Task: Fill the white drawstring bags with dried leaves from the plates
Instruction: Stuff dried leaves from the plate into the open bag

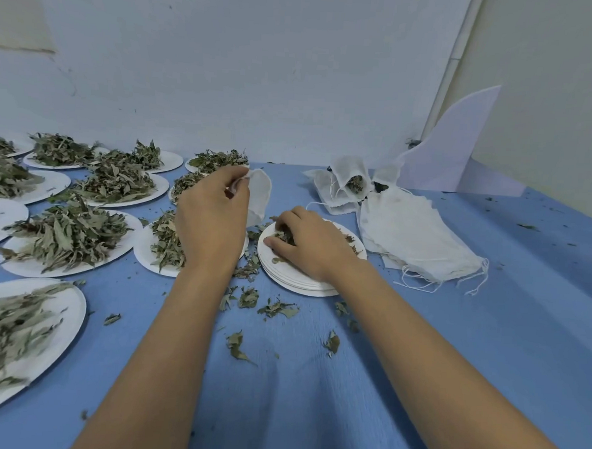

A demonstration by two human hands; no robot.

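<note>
Dried leaves [246,297] lie scattered nearest, on the blue cloth [453,335] between the forearms; a loaded plate [67,315] sits near left. Mid-table, the right hand [307,245] is curled over a small remnant of dried leaves on the top plate of a stack of plates [295,279], gathering a pinch. Just left and slightly beyond, the left hand [212,216] pinches the mouth of a white drawstring bag [260,195], which hangs limp above the table. Further right lies a pile of empty bags [414,237], with filled bags [353,181] behind it. More heaped plates [64,236] extend to the far left.

Assessment: the leaves appear very light, brittle and prone to crumbling and spilling; a loose, cupped pinch is advised. The bag is thin, soft cloth that will collapse; hold it at the rim, mouth kept open.
</note>
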